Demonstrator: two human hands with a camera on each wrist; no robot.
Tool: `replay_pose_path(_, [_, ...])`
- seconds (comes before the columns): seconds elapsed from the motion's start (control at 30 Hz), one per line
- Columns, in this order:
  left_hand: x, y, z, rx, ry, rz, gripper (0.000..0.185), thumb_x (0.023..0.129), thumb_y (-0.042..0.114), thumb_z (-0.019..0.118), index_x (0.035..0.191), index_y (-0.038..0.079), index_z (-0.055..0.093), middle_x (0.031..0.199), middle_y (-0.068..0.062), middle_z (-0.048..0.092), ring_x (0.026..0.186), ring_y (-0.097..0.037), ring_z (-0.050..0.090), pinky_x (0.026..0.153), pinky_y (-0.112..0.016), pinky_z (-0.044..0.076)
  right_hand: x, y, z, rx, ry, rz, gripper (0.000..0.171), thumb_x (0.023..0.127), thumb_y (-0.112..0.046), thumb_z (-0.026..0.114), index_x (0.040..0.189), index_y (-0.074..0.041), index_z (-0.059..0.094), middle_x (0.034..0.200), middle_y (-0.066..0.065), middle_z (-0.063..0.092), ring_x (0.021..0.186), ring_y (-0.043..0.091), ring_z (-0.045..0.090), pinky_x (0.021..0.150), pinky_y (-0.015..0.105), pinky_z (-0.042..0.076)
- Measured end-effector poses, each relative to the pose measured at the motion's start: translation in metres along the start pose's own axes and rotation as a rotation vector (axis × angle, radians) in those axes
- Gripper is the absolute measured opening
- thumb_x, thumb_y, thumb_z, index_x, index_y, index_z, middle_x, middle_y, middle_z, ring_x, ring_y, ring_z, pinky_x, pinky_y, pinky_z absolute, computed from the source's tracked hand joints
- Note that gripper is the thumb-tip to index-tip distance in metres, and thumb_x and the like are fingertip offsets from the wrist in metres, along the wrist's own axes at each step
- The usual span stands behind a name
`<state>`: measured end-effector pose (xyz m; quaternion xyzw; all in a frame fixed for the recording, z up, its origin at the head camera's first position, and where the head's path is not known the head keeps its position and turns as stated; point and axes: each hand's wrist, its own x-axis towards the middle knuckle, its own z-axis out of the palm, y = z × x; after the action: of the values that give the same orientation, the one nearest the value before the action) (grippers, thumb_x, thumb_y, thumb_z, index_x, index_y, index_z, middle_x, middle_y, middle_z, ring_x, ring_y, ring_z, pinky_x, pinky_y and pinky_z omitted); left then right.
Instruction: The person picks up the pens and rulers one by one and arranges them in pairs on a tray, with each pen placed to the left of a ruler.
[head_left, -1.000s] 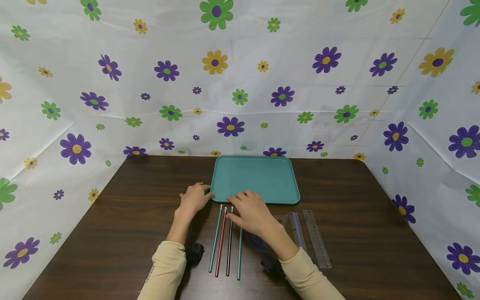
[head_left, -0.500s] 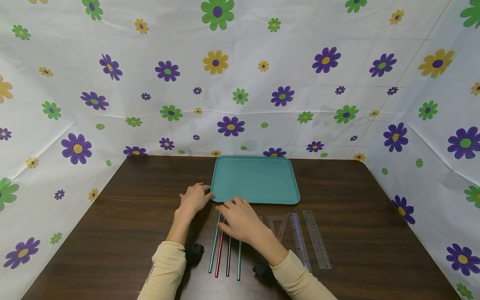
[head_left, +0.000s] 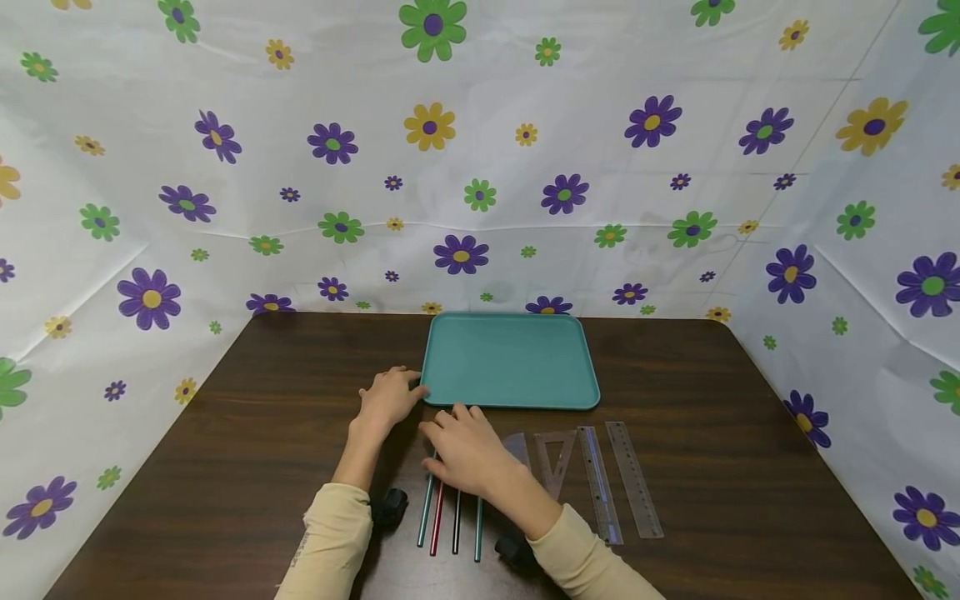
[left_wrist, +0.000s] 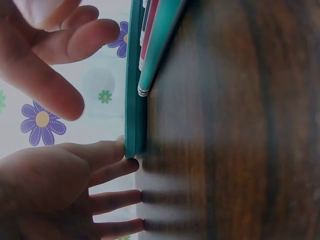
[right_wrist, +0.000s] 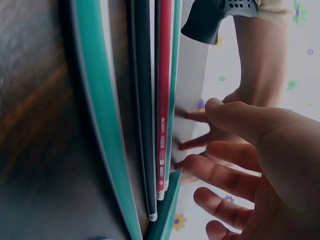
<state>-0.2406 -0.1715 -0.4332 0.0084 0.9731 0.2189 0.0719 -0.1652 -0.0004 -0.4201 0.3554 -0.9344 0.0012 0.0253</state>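
My left hand (head_left: 388, 396) rests at the near left corner of a teal tray (head_left: 510, 358). Its thumb touches the rim and its other fingers reach down to the table, as the left wrist view shows. Over the upper ends of several pencils hovers my right hand (head_left: 467, 450), fingers loosely spread and holding nothing. The pencils lie side by side: a green pencil (head_left: 426, 512), a red pencil (head_left: 437, 521), a black pencil (head_left: 456, 523) and another green pencil (head_left: 478, 533). In the right wrist view white erasers tip the black pencil (right_wrist: 142, 100) and red pencil (right_wrist: 163, 75).
Right of the pencils lie a partly covered clear bluish piece (head_left: 517, 446), a clear set square (head_left: 553, 467), a clear ruler with a bluish strip (head_left: 600, 483) and another clear ruler (head_left: 633, 479). A flower-print sheet (head_left: 480, 167) surrounds the dark wooden table (head_left: 300, 367).
My right hand has moved left and slightly nearer me, from the tray's front edge to over the pencils, uncovering the set square. My left hand and the tray stay put.
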Motion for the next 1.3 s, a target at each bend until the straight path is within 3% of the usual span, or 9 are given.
replay_pose_path(0.37, [0.0, 0.001, -0.002, -0.003, 0.003, -0.002, 0.049, 0.1, 0.036, 0.058, 0.142, 0.01, 0.057, 0.154, -0.023, 0.041, 0.141, -0.052, 0.034, 0.104, -0.082, 0.021, 0.002, -0.008, 0.002, -0.007, 0.007, -0.009, 0.038, 0.093, -0.048, 0.066, 0.121, -0.023, 0.067, 0.112, -0.005, 0.065, 0.103, 0.018, 0.054, 0.092, 0.035, 0.047])
replay_pose_path(0.57, [0.001, -0.001, 0.0, -0.002, 0.005, -0.006, 0.049, 0.1, 0.037, 0.058, 0.141, 0.01, 0.057, 0.154, -0.022, 0.041, 0.141, -0.052, 0.034, 0.104, -0.082, 0.021, 0.002, -0.011, 0.004, 0.004, 0.008, -0.015, 0.036, 0.092, -0.046, 0.068, 0.118, -0.021, 0.068, 0.109, -0.005, 0.068, 0.097, 0.017, 0.053, 0.085, 0.031, 0.047])
replay_pose_path(0.83, [0.002, 0.0, 0.0, -0.009, 0.011, -0.006, 0.05, 0.1, 0.037, 0.059, 0.141, 0.011, 0.057, 0.154, -0.022, 0.041, 0.141, -0.051, 0.034, 0.104, -0.082, 0.021, 0.003, -0.013, 0.008, 0.022, -0.014, -0.02, 0.033, 0.092, -0.044, 0.068, 0.114, -0.019, 0.069, 0.109, -0.002, 0.069, 0.11, 0.023, 0.057, 0.106, 0.046, 0.047])
replay_pose_path(1.17, [0.002, -0.002, 0.001, -0.009, 0.022, -0.001, 0.05, 0.099, 0.038, 0.059, 0.141, 0.01, 0.057, 0.154, -0.022, 0.042, 0.14, -0.052, 0.035, 0.104, -0.082, 0.021, 0.005, -0.016, 0.013, 0.047, -0.018, -0.039, 0.016, 0.092, -0.041, 0.07, 0.091, -0.025, 0.068, 0.091, -0.005, 0.067, 0.093, 0.018, 0.055, 0.098, 0.045, 0.051])
replay_pose_path(1.3, [0.002, -0.002, 0.001, -0.004, 0.024, 0.002, 0.05, 0.099, 0.038, 0.059, 0.141, 0.01, 0.057, 0.153, -0.022, 0.042, 0.14, -0.051, 0.035, 0.104, -0.082, 0.022, 0.005, -0.018, 0.014, 0.095, -0.034, -0.04, 0.013, 0.092, -0.038, 0.07, 0.087, -0.026, 0.066, 0.082, -0.01, 0.068, 0.081, 0.013, 0.054, 0.084, 0.033, 0.051])
